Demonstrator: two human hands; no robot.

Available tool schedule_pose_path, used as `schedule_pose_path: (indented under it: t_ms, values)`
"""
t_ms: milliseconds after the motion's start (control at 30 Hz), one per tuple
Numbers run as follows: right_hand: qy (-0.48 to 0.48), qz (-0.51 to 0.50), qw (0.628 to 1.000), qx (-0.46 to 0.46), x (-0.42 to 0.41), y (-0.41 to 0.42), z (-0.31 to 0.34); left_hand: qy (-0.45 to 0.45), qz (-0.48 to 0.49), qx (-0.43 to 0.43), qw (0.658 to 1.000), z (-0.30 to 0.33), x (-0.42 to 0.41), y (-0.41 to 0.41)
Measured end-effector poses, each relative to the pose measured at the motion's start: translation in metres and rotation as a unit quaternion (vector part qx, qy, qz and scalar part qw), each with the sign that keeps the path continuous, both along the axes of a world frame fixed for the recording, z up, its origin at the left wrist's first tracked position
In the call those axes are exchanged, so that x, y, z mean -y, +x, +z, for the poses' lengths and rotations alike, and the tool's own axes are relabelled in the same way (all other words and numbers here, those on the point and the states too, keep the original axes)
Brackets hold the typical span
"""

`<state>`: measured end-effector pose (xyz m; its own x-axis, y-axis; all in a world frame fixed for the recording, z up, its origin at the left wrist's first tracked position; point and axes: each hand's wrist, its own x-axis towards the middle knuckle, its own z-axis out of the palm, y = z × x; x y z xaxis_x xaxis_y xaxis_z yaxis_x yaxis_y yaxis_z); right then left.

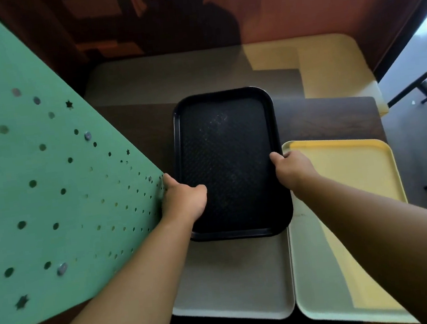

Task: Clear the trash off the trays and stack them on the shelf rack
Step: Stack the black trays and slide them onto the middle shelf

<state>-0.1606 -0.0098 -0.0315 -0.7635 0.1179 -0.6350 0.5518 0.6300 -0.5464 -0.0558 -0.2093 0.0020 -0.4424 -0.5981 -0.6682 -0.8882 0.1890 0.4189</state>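
table: dark wood table (335,118), green pegboard (36,182) just left of your grip
black tray (227,160): between your hands, over a grey tray (233,279)
left hand (184,199): gripping its left rim
right hand (293,168): gripping its right rim, yellow tray (354,172) just beyond

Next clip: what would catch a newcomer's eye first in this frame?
The black tray in the middle, gripped on its long edges by the left hand and right hand. It sits above a grey tray, with a yellow tray to the right. A green board dotted with holes fills the left side.
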Motion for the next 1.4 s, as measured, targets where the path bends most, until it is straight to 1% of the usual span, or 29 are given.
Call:
schedule_pose_path:
  t_ms: [133,233,267,367,433,600,733,800,833,900,933,967,1067,1133,1233,1300,1400]
  values:
    - [-0.032,-0.038,0.999,-0.01,-0.011,0.021,0.033,0.018,-0.017,0.001,1.0,0.021,-0.01,0.015]
    - [-0.039,-0.046,0.998,-0.015,-0.023,0.037,0.067,-0.011,-0.072,0.014,0.997,0.036,-0.007,0.031]
    - [-0.042,-0.059,0.997,-0.013,-0.03,0.042,0.077,0.001,-0.085,0.006,0.996,0.045,-0.005,0.037]
    - [-0.055,-0.091,0.994,0.003,-0.052,0.066,0.108,0.092,-0.11,-0.048,0.988,0.078,-0.001,0.057]
    - [-0.075,-0.096,0.992,0.015,-0.065,0.085,0.126,0.127,-0.12,-0.068,0.982,0.103,-0.001,0.07]
    - [-0.206,-0.125,0.97,0.041,-0.086,0.135,0.177,0.174,-0.125,-0.133,0.968,0.161,0.001,0.111]
    - [-0.319,-0.113,0.94,0.039,-0.103,0.16,0.212,0.201,-0.14,-0.196,0.95,0.201,0.004,0.153]
    - [-0.387,-0.099,0.916,0.031,-0.107,0.175,0.235,0.184,-0.112,-0.248,0.944,0.218,0.0,0.171]
    - [-0.409,-0.085,0.908,0.025,-0.108,0.181,0.242,0.169,-0.098,-0.275,0.941,0.226,-0.003,0.177]
    - [-0.446,-0.09,0.891,-0.007,-0.11,0.194,0.25,0.15,-0.064,-0.331,0.929,0.24,-0.013,0.194]
    - [-0.444,-0.091,0.891,-0.018,-0.109,0.196,0.252,0.145,-0.044,-0.352,0.924,0.244,-0.015,0.199]
    - [-0.454,-0.082,0.887,-0.009,-0.111,0.2,0.255,0.144,-0.029,-0.372,0.917,0.249,-0.02,0.208]
    - [-0.424,-0.073,0.903,0.021,-0.112,0.216,0.276,0.15,0.001,-0.409,0.9,0.263,-0.035,0.234]
    - [-0.423,-0.049,0.905,0.018,-0.115,0.225,0.289,0.157,-0.029,-0.417,0.895,0.274,-0.039,0.25]
    - [-0.452,-0.028,0.892,-0.009,-0.118,0.242,0.309,0.129,-0.112,-0.434,0.885,0.291,-0.036,0.269]
    - [-0.463,-0.03,0.885,-0.034,-0.121,0.252,0.317,0.112,-0.134,-0.445,0.878,0.305,-0.035,0.281]
    - [-0.477,-0.014,0.877,-0.047,-0.12,0.269,0.329,0.092,-0.152,-0.463,0.868,0.321,-0.036,0.294]
